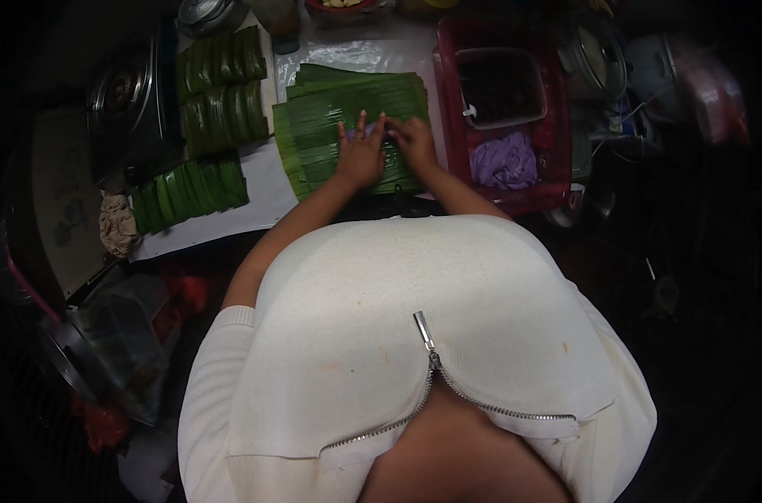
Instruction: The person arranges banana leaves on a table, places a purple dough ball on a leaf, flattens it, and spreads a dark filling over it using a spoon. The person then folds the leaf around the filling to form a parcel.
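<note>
A stack of green banana leaf sheets lies on the table in front of me. On the top leaf sits a small piece of purple dough, partly hidden by my fingers. My left hand rests over it with fingers spread and stretched out. Close beside it, my right hand has its fingers bent together in a pinch at the dough's right edge; whatever is between them is too small to make out. A larger lump of purple dough lies in the red tray to the right.
Inside the red tray stands a clear container of dark filling. Rows of folded leaf parcels and another row of parcels lie on the left. Further left are a metal stove and a crumpled cloth.
</note>
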